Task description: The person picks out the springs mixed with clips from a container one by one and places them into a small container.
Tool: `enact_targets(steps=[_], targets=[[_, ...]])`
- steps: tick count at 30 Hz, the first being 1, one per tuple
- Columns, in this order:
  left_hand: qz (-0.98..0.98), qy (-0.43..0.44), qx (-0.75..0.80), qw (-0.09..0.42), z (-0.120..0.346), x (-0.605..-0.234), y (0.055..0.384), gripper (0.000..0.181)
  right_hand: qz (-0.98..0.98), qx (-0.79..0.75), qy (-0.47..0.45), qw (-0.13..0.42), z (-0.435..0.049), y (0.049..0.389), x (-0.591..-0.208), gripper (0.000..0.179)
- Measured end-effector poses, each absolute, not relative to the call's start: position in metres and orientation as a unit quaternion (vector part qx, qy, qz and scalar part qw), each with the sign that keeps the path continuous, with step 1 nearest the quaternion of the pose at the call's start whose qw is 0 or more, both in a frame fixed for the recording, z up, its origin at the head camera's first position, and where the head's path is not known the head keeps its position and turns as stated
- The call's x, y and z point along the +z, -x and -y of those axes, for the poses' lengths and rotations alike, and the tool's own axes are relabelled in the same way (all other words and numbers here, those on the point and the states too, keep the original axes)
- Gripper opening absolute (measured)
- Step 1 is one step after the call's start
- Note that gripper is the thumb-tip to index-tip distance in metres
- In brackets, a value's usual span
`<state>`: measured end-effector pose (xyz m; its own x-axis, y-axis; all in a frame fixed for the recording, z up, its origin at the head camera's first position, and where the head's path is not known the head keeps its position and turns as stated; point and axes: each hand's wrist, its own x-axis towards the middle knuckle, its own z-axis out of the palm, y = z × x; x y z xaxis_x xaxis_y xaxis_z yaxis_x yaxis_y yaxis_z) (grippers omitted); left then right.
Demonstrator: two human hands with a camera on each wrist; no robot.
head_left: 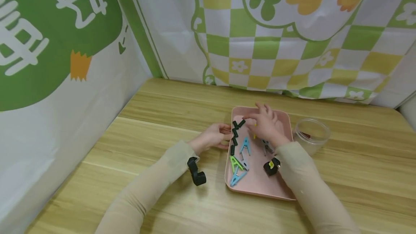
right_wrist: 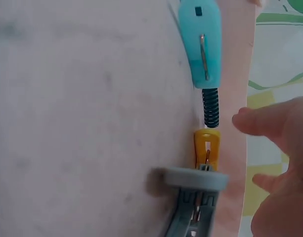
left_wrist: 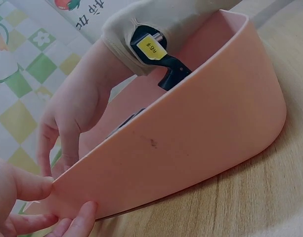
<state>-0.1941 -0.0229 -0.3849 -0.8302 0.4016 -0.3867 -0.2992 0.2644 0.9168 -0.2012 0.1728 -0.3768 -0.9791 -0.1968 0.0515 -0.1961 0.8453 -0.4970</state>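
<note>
My left hand (head_left: 215,136) touches the left outer wall of a shallow pink tray (head_left: 260,190). In the left wrist view its thumb meets the rim and the other fingers rest on the outside. Over the tray's far half reaches my right hand (head_left: 264,122), fingers spread, fingertips near a small black ridged piece (head_left: 242,124). Its thumb and fingers stand apart with nothing between them in the right wrist view. Several such black pieces line the tray's left side. Below them lie a green clothespin (head_left: 235,164) and a blue clothespin (head_left: 238,178). A yellow clothespin (right_wrist: 207,148) touches a grey clothespin (right_wrist: 195,212).
Right of the tray stands a clear round container (head_left: 312,133) with a dark red thing inside. Black camera mounts sit on both wrists. A patterned cloth (head_left: 253,50) hangs behind the wooden table (head_left: 169,100), and another covering hangs at left.
</note>
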Motion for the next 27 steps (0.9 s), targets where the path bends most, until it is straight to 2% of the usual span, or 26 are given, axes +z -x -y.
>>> enact_targets(steps=[15, 27], targets=[[-0.743, -0.036, 0.603, 0.289, 0.023, -0.384, 0.193, 0.046, -0.971, -0.218, 0.093, 0.033, -0.166, 0.213, -0.375, 0.028], [-0.742, -0.035, 0.605, 0.288, 0.024, -0.387, 0.194, 0.047, -0.978, -0.178, 0.093, 0.057, -0.161, 0.225, -0.375, 0.021]])
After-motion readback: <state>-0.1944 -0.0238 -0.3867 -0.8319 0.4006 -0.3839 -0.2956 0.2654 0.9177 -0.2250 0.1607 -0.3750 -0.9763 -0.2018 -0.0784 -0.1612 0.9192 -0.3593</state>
